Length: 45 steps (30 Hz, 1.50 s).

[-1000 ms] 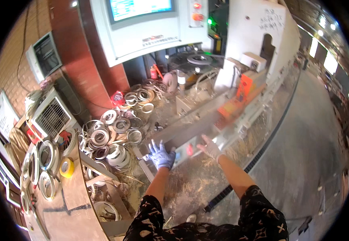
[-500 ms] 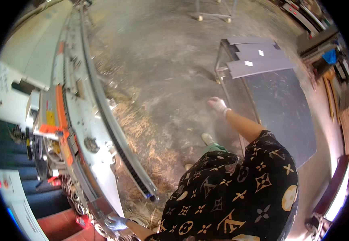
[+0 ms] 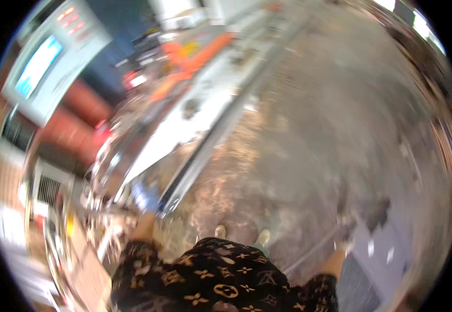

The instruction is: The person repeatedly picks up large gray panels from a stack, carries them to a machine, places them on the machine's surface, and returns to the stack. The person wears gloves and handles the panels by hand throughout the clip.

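My left hand (image 3: 145, 197), in a pale bluish glove, is beside the near end of a long machine's metal rail (image 3: 197, 156). The pointed near end of a white flat surface (image 3: 155, 148) lies just beyond it. Motion smears the fingers, so I cannot tell whether they touch or grip anything. On the other side, my right hand (image 3: 344, 244) is small and blurred, in a whitish glove. It is nearest to the grey panels (image 3: 379, 249) on a low stand, and whether it touches them cannot be made out.
The machine carries orange parts (image 3: 205, 54) along its side. A control cabinet (image 3: 56, 57) with a lit screen stands at the far left, near red blocks (image 3: 80, 114). Sawdust (image 3: 226, 171) covers the floor beside the rail. A tan board (image 3: 88, 270) is at the lower left.
The view has swung left, bringing the control cabinet up into sight and shifting the panels to the lower right. My right hand now appears beside the grey panels rather than over open floor.
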Tool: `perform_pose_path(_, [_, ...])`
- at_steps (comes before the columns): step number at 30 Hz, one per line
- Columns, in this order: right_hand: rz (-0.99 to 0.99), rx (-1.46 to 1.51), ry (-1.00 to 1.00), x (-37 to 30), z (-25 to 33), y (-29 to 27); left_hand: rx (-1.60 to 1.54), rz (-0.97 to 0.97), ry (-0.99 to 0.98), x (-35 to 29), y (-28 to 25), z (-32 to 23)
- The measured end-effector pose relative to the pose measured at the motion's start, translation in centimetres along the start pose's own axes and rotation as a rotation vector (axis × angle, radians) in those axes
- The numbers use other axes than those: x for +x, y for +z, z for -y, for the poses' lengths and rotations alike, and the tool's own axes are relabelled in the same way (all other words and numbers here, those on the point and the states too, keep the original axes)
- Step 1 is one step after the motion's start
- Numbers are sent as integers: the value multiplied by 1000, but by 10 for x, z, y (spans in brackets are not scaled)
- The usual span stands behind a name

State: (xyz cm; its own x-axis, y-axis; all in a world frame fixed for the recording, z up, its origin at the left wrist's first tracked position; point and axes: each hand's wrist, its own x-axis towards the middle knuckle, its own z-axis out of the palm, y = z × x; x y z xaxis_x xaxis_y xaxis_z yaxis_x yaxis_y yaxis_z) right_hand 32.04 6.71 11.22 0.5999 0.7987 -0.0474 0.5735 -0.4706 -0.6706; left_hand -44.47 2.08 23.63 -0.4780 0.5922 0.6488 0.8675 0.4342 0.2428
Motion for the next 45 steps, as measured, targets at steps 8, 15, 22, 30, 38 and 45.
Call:
perform_pose_path(8, [399,1109,470,-68,125,56,-159,343,-127,-9,-42,-102])
perform_pose_path(15, [659,1217,497,-182,215,75,-763,988,512,-95,-33,-207])
perform_pose_path(22, [704,1307,472,-257,256,69,-694,605,1255,-136,-3,-230])
perform_pose_path(30, [792,1533,497,-355,310,84,-661,710,891,-6,-76,-89])
perform_pose_path(38, [1242,1582,526,-327,389,148,-216,341,406,5,-148,125])
perform_pose_path(45, [1832,991,500,-425,532,235,40,41,122,-36,-234,233])
